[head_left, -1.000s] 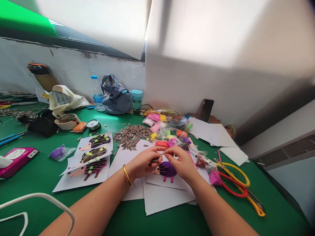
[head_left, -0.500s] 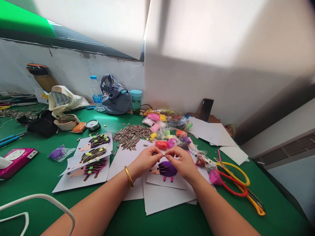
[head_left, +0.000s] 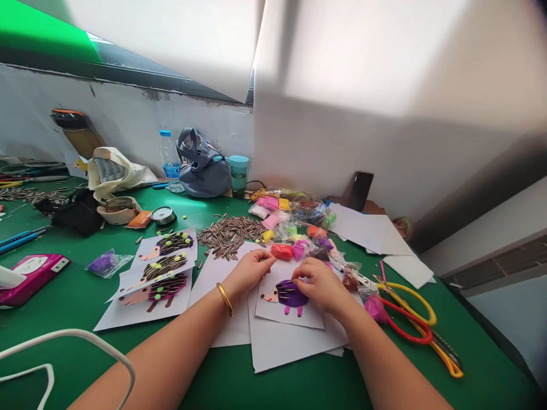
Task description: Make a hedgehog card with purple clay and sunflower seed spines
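Observation:
A purple clay hedgehog [head_left: 294, 295] with a pale face, pink legs and several seeds in its front half lies on a white card [head_left: 273, 314]. Over its back, my right hand [head_left: 318, 283] is closed in a pinch, fingertips touching the purple clay, with a sunflower seed mostly hidden between them. Up and to the left of the card, my left hand [head_left: 252, 270] is closed, thumb against curled fingers, around sunflower seeds that barely show. A pile of sunflower seeds [head_left: 233, 232] lies beyond my left hand.
Finished hedgehog cards [head_left: 164, 273] lie at the left. Bagged coloured clay [head_left: 282, 251] is heaped behind my hands. Yellow- and red-handled scissors [head_left: 410, 322] are at the right. A white cable [head_left: 85, 337] loops at the near left. A bag [head_left: 205, 173] and cup [head_left: 238, 173] stand by the wall.
My hands have parted from where their fingertips met above the card. The right one has come down onto the hedgehog's back; the left has drawn off slightly up and left.

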The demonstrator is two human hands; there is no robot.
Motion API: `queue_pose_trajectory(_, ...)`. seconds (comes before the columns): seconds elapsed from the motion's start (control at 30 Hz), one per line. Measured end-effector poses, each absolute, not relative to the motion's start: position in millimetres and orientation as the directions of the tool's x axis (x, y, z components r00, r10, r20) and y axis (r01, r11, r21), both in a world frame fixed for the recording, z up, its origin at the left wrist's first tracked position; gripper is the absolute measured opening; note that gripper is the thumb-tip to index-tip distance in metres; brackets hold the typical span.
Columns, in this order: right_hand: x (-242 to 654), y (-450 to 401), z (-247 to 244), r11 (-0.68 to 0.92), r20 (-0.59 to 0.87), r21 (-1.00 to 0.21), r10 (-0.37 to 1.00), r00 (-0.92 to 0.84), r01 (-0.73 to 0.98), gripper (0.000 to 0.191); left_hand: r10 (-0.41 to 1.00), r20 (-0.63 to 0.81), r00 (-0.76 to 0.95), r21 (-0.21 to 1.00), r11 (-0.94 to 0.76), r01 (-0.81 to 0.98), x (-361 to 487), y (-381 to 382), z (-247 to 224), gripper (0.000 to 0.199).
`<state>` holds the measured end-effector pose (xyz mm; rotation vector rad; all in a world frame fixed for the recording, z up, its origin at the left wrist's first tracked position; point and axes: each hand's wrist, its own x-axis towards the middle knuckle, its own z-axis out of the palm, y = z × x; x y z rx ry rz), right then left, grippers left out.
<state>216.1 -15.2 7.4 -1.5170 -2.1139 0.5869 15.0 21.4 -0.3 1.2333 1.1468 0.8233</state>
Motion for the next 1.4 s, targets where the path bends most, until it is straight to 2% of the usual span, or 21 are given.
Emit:
queue_pose_trajectory(0.23, 213, -13, 7, 0.371, 0.152, -0.474, 0.928, -0.341, 0.798, 0.016, 0.940, -0.190, 0.284, 0.977, 0.154, 0.147, 16, 21, -3, 0.027)
queue_pose_trajectory(0.77, 203, -15, 13, 0.409, 0.144, -0.323, 0.913, -0.383, 0.854, 0.016, 0.943, -0.136, 0.304, 0.977, 0.077, 0.198, 14, 27, -11, 0.026)
queue_pose_trajectory(1.13, 199, -13, 12, 0.487, 0.162, -0.200, 0.872, -0.461, 0.850, 0.018, 0.940, -0.152, 0.304, 0.975, 0.093, 0.200, 14, 26, -9, 0.024)
queue_pose_trajectory(1.4, 199, -11, 12, 0.499, 0.146, -0.213, 0.867, -0.477, 0.840, 0.019, 0.944, -0.148, 0.296, 0.976, 0.091, 0.200, 14, 27, -12, 0.027)
